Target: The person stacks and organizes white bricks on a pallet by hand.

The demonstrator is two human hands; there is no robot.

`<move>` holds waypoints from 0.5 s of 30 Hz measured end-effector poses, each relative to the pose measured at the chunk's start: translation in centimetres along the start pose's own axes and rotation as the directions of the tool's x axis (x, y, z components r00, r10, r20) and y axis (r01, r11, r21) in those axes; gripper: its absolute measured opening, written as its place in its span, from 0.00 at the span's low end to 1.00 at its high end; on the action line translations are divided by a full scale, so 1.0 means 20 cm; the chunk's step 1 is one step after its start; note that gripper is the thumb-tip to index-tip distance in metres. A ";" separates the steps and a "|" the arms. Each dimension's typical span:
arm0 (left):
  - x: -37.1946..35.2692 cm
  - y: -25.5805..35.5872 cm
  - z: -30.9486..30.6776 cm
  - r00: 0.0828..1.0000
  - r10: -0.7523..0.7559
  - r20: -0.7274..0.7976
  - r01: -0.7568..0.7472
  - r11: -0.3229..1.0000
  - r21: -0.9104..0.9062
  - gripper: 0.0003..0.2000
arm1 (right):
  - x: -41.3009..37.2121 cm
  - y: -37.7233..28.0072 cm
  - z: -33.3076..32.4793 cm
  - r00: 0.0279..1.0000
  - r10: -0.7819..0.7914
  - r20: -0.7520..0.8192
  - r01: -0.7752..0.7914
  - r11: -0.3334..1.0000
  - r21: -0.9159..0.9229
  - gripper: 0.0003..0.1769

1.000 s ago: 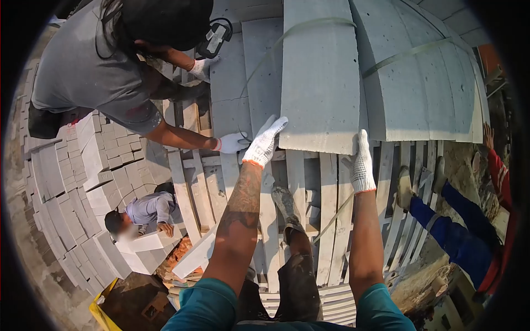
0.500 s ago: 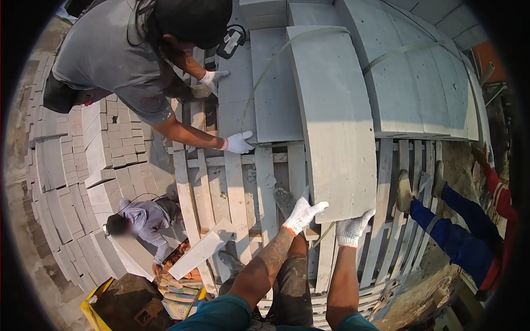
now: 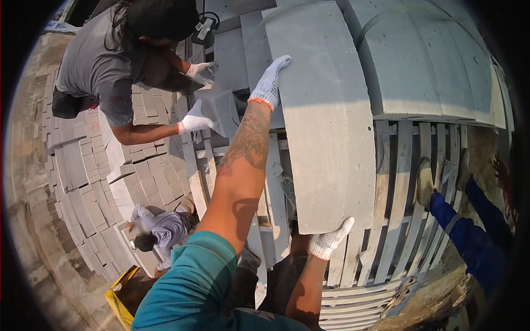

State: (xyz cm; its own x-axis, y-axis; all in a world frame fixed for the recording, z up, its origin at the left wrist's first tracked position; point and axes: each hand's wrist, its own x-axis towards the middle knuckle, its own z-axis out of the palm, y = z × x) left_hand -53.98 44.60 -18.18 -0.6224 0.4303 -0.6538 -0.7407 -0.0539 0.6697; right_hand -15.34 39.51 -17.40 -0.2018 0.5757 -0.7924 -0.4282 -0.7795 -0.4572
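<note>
A long pale grey block (image 3: pixel 331 121) lies lengthwise ahead of me, its near end over the wooden slats. My left hand (image 3: pixel 269 83), in a white knitted glove, is against the block's left long side, thumb and fingers partly hidden by its back. My right hand (image 3: pixel 330 239), also gloved, cups the near bottom corner, with its thumb up the end face. On the left, a co-worker in a grey shirt (image 3: pixel 102 60) has both gloved hands around a smaller grey piece (image 3: pixel 220 110) beside the stacked blocks.
More large blocks (image 3: pixel 425 71) stand at the right. Wooden slats (image 3: pixel 395 204) with gaps run beneath. Stacked blocks (image 3: pixel 83 193) fill the lower left, where another person (image 3: pixel 165 229) crouches. Someone's blue trouser legs (image 3: pixel 464 237) show at the right.
My left hand has moved from the block's near end far up its left side. My right hand stays at the near end. The co-worker now holds a smaller piece; the view has shifted.
</note>
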 end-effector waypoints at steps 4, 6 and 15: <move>-0.05 -0.02 0.00 0.999 0.018 0.048 -0.010 0.986 -0.164 0.25 | 0.06 -0.13 0.02 0.996 0.001 0.084 0.000 1.000 -0.012 0.40; -0.17 -0.08 0.02 0.998 -0.005 -0.057 0.001 0.998 -0.066 0.22 | 0.00 -0.31 0.05 1.000 -0.005 0.018 0.007 0.995 -0.103 0.42; -1.23 -0.18 0.31 0.883 -0.159 -0.442 0.381 0.792 0.477 0.50 | -0.43 -1.09 -0.25 0.941 -0.187 -0.283 -0.117 0.603 -0.789 0.41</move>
State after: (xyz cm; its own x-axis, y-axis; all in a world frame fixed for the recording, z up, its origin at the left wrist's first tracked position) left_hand -34.44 39.83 -2.38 -0.5435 -0.0101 -0.8393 -0.7035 0.5510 0.4490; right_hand 0.13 50.30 -2.75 0.1397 0.6175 -0.7741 0.4602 -0.7327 -0.5014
